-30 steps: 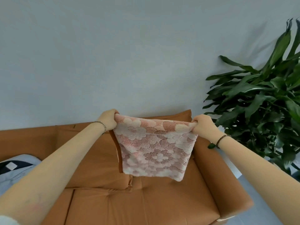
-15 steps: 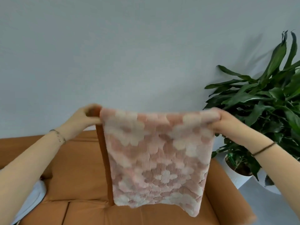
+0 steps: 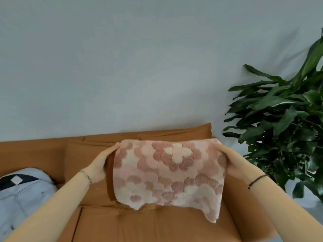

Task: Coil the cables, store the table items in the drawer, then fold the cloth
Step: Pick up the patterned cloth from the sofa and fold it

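**Cloth held up between both hands over the sofa**

From my remote seat I see the cloth (image 3: 169, 172), pink with a pale flower pattern, hanging in the air in front of the sofa (image 3: 157, 224), clear of the seat cushions. Its top edge runs roughly level and the lower right corner droops lowest.

The left hand (image 3: 102, 163) grips the cloth's left edge. One digit lies on the near face up to the top corner and the rest go behind the fabric, so the edge is clamped between them. The right hand (image 3: 232, 159) holds the right edge the same way, reaching to the top right corner. I cannot see the hidden fingers on either side.

A thin bracelet (image 3: 86, 177) circles the left wrist and a dark band (image 3: 257, 179) the right.

On the sofa's left end lies a light blue garment (image 3: 22, 186). A leafy green plant (image 3: 283, 128) stands to the right of the sofa, against the pale wall (image 3: 139, 58).
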`<state>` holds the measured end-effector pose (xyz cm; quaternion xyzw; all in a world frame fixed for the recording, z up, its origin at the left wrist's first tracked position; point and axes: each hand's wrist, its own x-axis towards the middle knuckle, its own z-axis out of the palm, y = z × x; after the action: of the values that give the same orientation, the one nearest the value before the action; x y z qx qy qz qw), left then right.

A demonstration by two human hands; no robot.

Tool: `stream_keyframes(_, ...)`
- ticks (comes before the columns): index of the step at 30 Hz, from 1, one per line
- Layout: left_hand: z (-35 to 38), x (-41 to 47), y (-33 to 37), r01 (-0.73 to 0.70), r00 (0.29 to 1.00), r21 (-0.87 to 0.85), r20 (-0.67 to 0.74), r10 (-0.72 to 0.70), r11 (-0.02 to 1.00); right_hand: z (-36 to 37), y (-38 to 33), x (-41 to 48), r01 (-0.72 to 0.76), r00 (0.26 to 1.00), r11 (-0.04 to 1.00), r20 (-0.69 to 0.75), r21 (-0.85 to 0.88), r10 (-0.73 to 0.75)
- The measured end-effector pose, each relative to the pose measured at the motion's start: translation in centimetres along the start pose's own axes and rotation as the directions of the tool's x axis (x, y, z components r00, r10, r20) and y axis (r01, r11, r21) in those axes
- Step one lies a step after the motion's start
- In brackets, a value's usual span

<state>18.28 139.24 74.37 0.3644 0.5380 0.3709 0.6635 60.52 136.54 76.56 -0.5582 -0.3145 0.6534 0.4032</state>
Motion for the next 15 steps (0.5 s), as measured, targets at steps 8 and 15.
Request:
stream_keyframes(8,-2.6,1.2,-2.5,0.082,0.993,0.206,0.069,-0.098,0.975,0.2,2.9,1.2,0.009,0.999,0.975,-0.033,-0.221,-0.017)
stream_keyframes(15,-2.3,2.3,-3.5,-0.006,0.998,0.24,-0.066,0.022,0.971,-0.1,4.2,1.9,0.122,0.992,0.95,0.003,-0.289,-0.126)
